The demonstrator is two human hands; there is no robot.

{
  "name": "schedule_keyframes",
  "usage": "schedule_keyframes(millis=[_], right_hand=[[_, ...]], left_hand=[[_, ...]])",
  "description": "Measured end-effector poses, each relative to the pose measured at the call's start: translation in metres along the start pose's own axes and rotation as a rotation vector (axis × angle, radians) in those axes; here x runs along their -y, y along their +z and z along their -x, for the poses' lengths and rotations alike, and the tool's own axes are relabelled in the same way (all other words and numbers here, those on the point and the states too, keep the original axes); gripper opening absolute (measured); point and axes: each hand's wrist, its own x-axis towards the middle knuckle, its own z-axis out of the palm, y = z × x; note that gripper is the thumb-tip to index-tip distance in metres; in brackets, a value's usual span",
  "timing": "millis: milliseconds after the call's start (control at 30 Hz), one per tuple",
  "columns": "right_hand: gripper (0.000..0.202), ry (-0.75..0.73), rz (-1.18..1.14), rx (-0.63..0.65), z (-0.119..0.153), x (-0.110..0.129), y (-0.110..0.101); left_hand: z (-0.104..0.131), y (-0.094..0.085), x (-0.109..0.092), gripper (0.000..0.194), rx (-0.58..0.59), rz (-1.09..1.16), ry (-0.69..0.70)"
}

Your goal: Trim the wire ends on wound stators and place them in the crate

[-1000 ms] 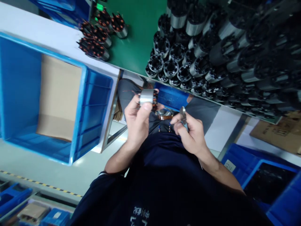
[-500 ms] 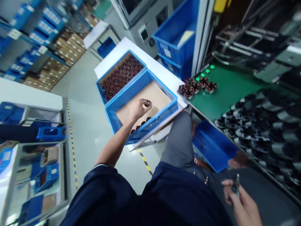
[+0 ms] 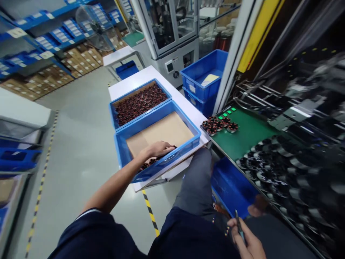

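Touching part in bin, tool in right hand

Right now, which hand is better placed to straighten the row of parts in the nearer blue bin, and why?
Left, I'd judge: the left hand is already inside the blue bin, beside the parts. The right hand is away near the lap, holding a tool.

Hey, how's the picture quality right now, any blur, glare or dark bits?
In the head view, the machinery at right is dark and smeared, the right hand looks soft, pale glare sits on the floor, and the wide lens stretches the edges.
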Motion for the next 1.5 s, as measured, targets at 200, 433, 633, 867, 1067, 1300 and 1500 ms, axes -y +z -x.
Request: schedule_keyframes(millis=[200, 433, 633, 867, 1067, 1300, 1500], right_hand=[[0.071, -0.128, 0.137, -0.051, 0.007, 0.022, 0.012], [0.047, -0.202, 0.192, -0.01, 0.038, 0.052, 0.013], [0.055, -0.082, 0.097, -0.175, 0.064, 0.007, 0.007], [0.064, -0.091, -0.192, -0.241, 0.064, 0.017, -0.006], [0.022, -0.541, -0.338, -0.589, 0.043, 0.084, -0.034], [0.023, -0.65, -0.427, -0.51, 0.03, 0.12, -0.037], [0.031, -0.496, -0.561, -0.432, 0.029, 0.113, -0.033]], left_hand=[[-0.063, -0.026, -0.092, 0.044, -0.438, -0.01, 0.233], [-0.19, 0.029, -0.225, 0.053, -0.351, -0.328, 0.296], [-0.238, 0.038, -0.227, 0.021, -0.353, -0.3, 0.317], [-0.149, 0.065, -0.25, 0.028, -0.487, 0.346, 0.624], [-0.018, 0.099, -0.299, 0.033, -0.393, 0.588, 0.83], [0.02, 0.119, -0.305, 0.033, -0.353, 0.599, 0.8], [0.021, 0.121, -0.307, 0.029, -0.343, 0.594, 0.865]])
